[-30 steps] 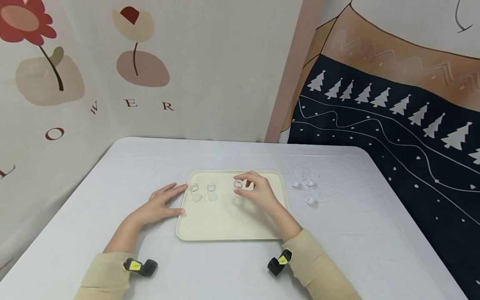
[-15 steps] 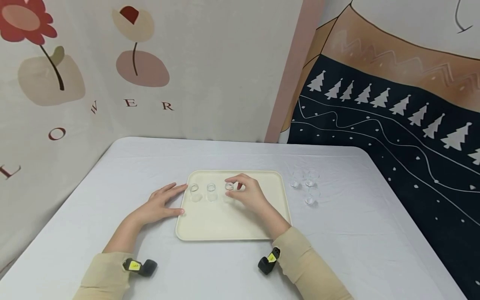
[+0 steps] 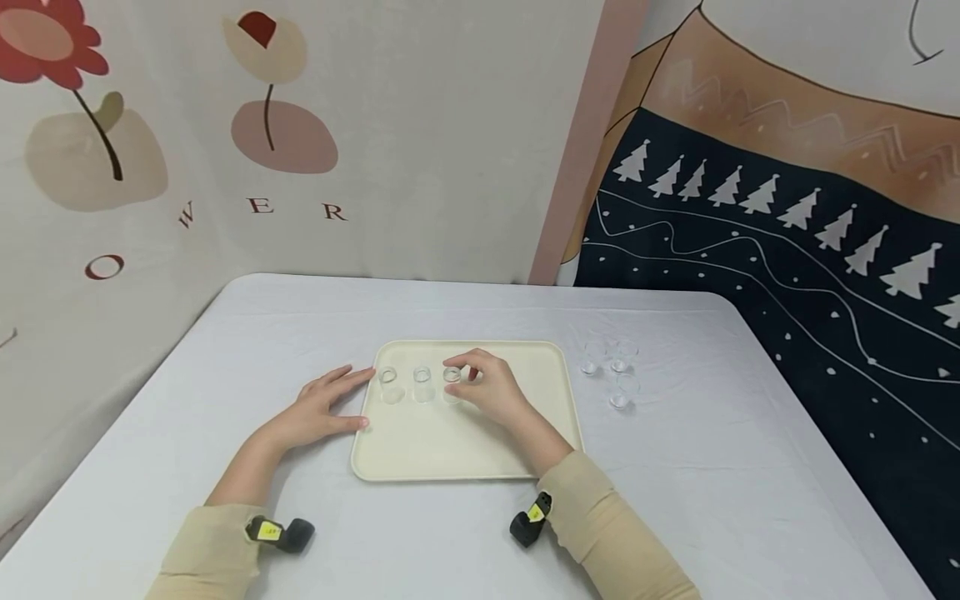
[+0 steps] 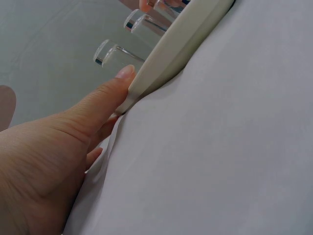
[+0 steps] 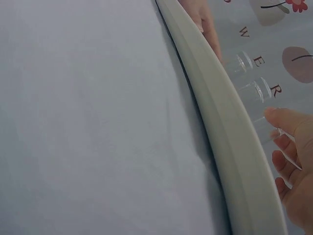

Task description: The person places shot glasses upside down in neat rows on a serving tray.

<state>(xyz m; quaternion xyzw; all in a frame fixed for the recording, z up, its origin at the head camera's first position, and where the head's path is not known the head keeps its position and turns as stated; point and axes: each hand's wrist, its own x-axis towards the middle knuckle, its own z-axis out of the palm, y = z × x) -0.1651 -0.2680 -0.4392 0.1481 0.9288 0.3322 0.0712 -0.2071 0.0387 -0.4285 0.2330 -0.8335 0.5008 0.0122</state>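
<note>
A cream tray lies on the white-covered table. My right hand pinches a small clear shot glass between thumb and fingertips, over the back part of the tray. Two similar glasses, a left one and a middle one, stand to its left in the same row, thick bases uppermost. At the tray's left edge rests my left hand, its fingers extended. The left wrist view shows that thumb against the tray rim, close to the nearest glass.
Three more clear glasses stand in a group on the cloth right of the tray, thick bases down. A printed curtain hangs behind the table, and a dark tree-patterned cloth hangs at the right.
My right hand has moved left over the tray with the pinched glass, bringing it beside the middle glass and in line with the other two. The left hand has stayed put.
</note>
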